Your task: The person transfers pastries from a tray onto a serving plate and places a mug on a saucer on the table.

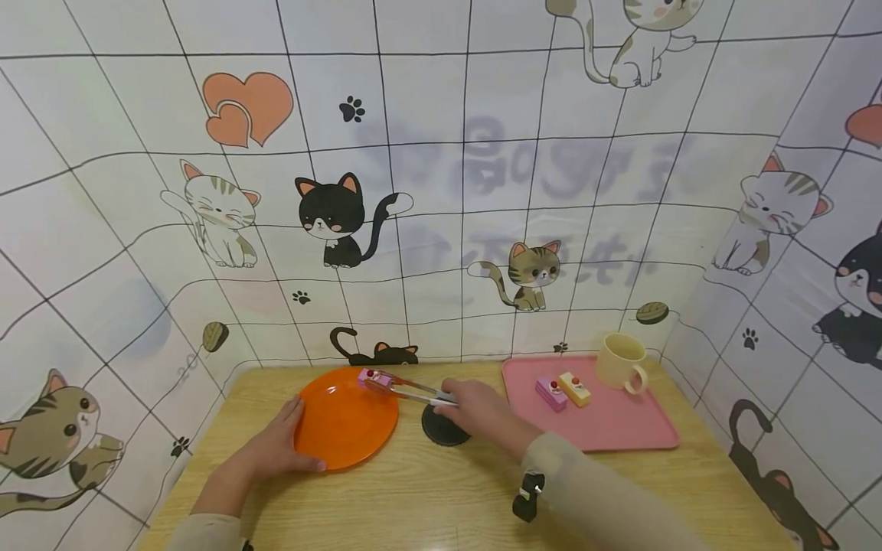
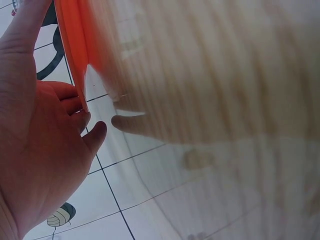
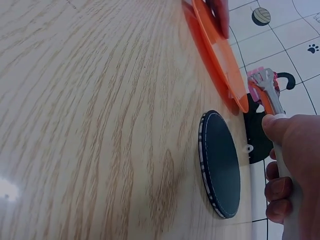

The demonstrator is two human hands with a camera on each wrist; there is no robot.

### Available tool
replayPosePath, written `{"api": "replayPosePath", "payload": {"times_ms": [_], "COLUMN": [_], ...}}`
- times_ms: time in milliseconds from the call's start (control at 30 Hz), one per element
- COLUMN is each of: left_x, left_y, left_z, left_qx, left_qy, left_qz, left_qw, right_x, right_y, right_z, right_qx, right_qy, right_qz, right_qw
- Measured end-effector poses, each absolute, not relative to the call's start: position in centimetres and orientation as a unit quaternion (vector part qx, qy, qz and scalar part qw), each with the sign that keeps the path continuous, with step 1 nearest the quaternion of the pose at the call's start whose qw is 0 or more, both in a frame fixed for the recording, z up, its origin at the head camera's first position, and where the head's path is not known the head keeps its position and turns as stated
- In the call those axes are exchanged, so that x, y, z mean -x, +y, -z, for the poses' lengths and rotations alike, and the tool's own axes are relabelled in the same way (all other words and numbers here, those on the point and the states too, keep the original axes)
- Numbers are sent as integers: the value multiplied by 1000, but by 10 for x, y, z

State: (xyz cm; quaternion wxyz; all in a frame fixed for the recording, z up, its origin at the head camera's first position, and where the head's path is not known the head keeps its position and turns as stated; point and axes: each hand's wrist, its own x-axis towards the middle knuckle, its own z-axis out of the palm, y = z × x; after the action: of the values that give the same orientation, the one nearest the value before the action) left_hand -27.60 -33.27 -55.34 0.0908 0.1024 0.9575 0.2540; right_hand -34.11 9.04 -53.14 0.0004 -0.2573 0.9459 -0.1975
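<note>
Pink cake slice (image 1: 374,377) held in tongs (image 1: 413,394).
Head: slice beyond the fingers of the right hand (image 1: 484,411), above orange plate (image 1: 344,440); probably light, soft; nip its sides. Left wrist: left hand (image 2: 45,145), thumb spread, at plate rim. Right wrist: fingers curl round tongs.

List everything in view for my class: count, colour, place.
Table: one, light wood, centre bottom
Wall covering: one, white with cat drawings, around table
Plate: one, orange, table's left
Disc: one, black, table's middle
Tray: one, pink, table's right
Mug: one, pale yellow, on tray
Tongs: one, silver-white, reaching plate's edge
Cake: one, pink, in tongs
Other cakes: two, pink and yellow, on tray
Sleeves: two, beige, forearms
Left hand: one, bare, plate's left rim
Right hand: one, bare, around tongs
</note>
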Motion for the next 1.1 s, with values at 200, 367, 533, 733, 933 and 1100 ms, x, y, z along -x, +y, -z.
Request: {"api": "replayPosePath", "payload": {"times_ms": [200, 367, 533, 733, 933, 1100], "left_x": [276, 276, 276, 275, 276, 277], "left_y": [-332, -332, -332, -332, -333, -333], "left_z": [552, 552, 553, 552, 553, 554], "left_qx": [-102, -103, -103, -107, -110, -106], "left_qy": [957, 958, 957, 958, 959, 958], "left_qz": [-255, -255, -255, -252, -249, -251], "left_qw": [89, 86, 87, 85, 81, 88], "right_x": [345, 346, 347, 350, 351, 352], "right_y": [80, 70, 61, 52, 43, 38], "right_z": [535, 537, 538, 539, 540, 544], "right_qx": [256, 259, 261, 260, 259, 270], "right_qy": [946, 944, 944, 947, 948, 945], "right_qz": [196, 204, 202, 188, 179, 181], "right_qw": [12, 17, 26, 31, 37, 38]}}
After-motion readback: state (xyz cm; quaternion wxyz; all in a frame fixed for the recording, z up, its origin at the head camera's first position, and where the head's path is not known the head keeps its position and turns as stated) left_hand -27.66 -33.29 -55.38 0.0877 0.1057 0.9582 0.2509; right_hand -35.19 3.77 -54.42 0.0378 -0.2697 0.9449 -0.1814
